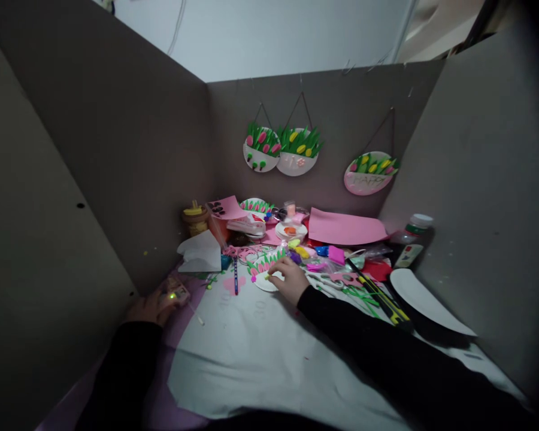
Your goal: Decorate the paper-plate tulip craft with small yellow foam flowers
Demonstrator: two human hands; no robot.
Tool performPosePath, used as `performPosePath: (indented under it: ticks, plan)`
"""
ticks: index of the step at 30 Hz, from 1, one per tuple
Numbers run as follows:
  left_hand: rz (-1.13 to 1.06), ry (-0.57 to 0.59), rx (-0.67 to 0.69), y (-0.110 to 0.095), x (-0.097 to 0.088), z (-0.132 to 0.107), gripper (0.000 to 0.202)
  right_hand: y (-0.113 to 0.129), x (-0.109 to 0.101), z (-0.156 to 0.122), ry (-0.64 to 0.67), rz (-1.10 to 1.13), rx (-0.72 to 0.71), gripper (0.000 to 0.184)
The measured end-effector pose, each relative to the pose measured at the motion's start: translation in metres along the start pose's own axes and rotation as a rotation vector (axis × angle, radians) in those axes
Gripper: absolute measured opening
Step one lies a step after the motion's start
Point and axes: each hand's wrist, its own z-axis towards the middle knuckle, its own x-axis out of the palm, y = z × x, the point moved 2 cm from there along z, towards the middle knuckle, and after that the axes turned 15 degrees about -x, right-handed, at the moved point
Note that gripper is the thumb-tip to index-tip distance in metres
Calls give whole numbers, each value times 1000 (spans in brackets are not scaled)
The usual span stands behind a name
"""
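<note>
My right hand (291,281) is at the middle of the table with thumb and fingers pinched. A small yellow-green piece (267,276) shows at the fingertips, too small to name. Beneath it lies a white paper plate craft (265,284) with pink tulips and green leaves, partly hidden by the hand. A small magenta flower (253,279) sits at the plate's left edge. My left hand (149,308) is by the left wall, in dim light, its fingers around a small pink device (178,290) with a glowing yellow light.
White paper (251,359) covers the table. A blue pencil (236,276), scissors (326,281), a yellow-black cutter (386,302) and bags of coloured clay (336,255) surround the plate. A bottle (411,239) stands right. Finished plates (297,161) hang on the grey back wall (332,108).
</note>
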Motion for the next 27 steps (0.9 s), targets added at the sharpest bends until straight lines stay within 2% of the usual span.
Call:
performPosePath:
  ticks: [2,5,8,10,13,15,17,21,27]
  plan:
    - [107,-106,28,-1,-6,-8,48,-2,9,8,113,-16,56,6]
    - [64,-229,116,-7,-25,-25,54,-4,20,17,284,-71,118,7]
    - [-98,-229,316,-26,-42,-38,51,-5,28,23,380,-106,158,10]
    - [-168,-188,412,-44,-46,-43,50,-4,32,26,400,-117,169,10]
    - [-249,-106,467,-74,-38,-44,45,-5,36,29,433,-138,182,11]
    - [-412,-36,490,-90,-26,-43,43,-6,36,29,457,-151,186,12]
    - [-608,27,452,-101,-13,-43,44,-7,35,29,473,-168,191,12]
    - [-760,3,306,-105,9,-42,39,-7,34,28,492,-196,197,13]
    - [-822,40,288,-102,17,-43,36,-8,37,29,546,-192,196,11]
